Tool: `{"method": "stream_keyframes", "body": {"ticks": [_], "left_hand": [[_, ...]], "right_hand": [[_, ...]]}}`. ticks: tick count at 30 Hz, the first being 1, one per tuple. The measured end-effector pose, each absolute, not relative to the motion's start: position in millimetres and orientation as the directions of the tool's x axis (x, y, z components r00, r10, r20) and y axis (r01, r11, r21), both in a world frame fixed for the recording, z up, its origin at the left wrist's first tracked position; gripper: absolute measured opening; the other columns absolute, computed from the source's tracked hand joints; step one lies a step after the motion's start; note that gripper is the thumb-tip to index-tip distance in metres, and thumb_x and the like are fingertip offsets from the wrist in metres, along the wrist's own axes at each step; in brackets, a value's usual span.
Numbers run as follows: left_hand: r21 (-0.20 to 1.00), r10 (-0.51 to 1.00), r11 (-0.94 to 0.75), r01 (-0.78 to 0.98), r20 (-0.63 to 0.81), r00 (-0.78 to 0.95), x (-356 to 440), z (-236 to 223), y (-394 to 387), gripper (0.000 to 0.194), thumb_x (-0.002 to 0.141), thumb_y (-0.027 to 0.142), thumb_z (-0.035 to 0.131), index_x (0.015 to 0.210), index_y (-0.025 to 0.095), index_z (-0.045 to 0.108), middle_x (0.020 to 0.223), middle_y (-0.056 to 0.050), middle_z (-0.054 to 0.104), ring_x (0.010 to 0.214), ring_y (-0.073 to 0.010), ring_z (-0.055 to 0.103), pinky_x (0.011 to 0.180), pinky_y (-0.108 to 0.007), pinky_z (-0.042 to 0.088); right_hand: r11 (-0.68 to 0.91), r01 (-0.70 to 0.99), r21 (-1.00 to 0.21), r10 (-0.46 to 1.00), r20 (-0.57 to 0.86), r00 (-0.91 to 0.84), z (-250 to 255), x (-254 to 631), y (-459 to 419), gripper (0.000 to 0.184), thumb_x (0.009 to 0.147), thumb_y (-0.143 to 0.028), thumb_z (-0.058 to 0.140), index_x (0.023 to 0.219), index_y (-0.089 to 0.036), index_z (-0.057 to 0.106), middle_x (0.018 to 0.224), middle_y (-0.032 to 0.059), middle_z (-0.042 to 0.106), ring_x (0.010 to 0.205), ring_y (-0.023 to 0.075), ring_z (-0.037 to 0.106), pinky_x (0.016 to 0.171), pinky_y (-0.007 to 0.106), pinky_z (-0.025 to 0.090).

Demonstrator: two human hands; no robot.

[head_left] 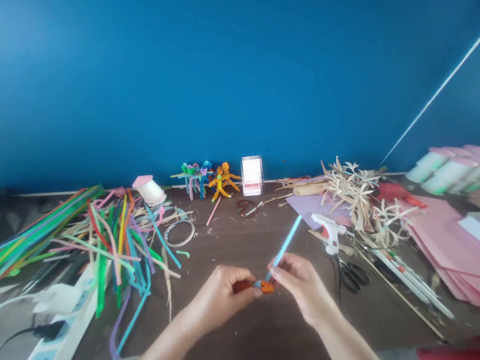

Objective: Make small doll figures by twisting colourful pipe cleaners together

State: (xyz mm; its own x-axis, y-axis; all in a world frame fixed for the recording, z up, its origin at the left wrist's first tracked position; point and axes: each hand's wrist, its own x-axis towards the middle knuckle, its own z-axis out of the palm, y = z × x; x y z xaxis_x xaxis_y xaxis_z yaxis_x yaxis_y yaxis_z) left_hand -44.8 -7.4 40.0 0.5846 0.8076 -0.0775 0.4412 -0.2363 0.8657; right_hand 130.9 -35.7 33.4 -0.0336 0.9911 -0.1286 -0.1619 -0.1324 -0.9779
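Observation:
Both hands meet above the front middle of the brown table (238, 243). My left hand (219, 299) is closed in a pinch on a small orange pipe cleaner piece (264, 286). My right hand (300, 286) pinches the lower end of a light blue pipe cleaner (286, 246), which slants up and to the right. The blue stem meets the orange piece between my fingertips; how they are joined is hidden.
A heap of coloured pipe cleaners (112, 241) lies at the left by a white power strip (47, 352). Small pipe cleaner figures (218, 182) stand at the back. To the right are a glue gun (330, 232), scissors (352, 276), dried straw (354, 196) and pink paper (448, 254).

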Motion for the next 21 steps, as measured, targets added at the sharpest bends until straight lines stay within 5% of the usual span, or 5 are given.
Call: {"method": "stream_keyframes", "body": {"ticks": [6, 14, 21], "left_hand": [[0.703, 0.786, -0.46, 0.542, 0.039, 0.617, -43, 46, -10, 0.022, 0.078, 0.029, 0.052, 0.064, 0.015, 0.061, 0.054, 0.003, 0.05, 0.05, -0.0081, 0.041, 0.049, -0.019, 0.025], [0.668, 0.844, -0.419, 0.615, 0.038, 0.534, -39, 38, -13, 0.023, 0.077, 0.027, 0.051, 0.059, 0.015, 0.057, 0.052, 0.002, 0.049, 0.05, -0.0091, 0.039, 0.049, -0.02, 0.024], [0.83, 0.906, -0.191, 0.525, -0.057, 0.42, -35, 31, -12, 0.021, 0.076, 0.027, 0.049, 0.063, 0.013, 0.058, 0.052, 0.004, 0.043, 0.052, -0.0088, 0.035, 0.05, -0.019, 0.025]], "right_hand": [[0.192, 0.361, -0.913, 0.98, 0.195, -0.027, 43, 131, -41, 0.009, 0.079, -0.021, 0.053, 0.075, -0.016, 0.06, 0.069, 0.0019, 0.061, 0.065, 0.014, 0.056, 0.063, 0.024, 0.043], [0.501, 0.615, -0.609, 0.835, 0.528, -0.158, 40, 124, -50, 0.014, 0.077, -0.007, 0.049, 0.08, -0.019, 0.056, 0.076, 0.0033, 0.061, 0.074, 0.0164, 0.057, 0.07, 0.03, 0.044], [0.613, 0.668, -0.422, 0.723, 0.641, -0.258, 37, 121, -56, 0.02, 0.075, -0.002, 0.05, 0.086, -0.018, 0.054, 0.083, 0.0048, 0.062, 0.077, 0.0171, 0.056, 0.071, 0.033, 0.042]]}}
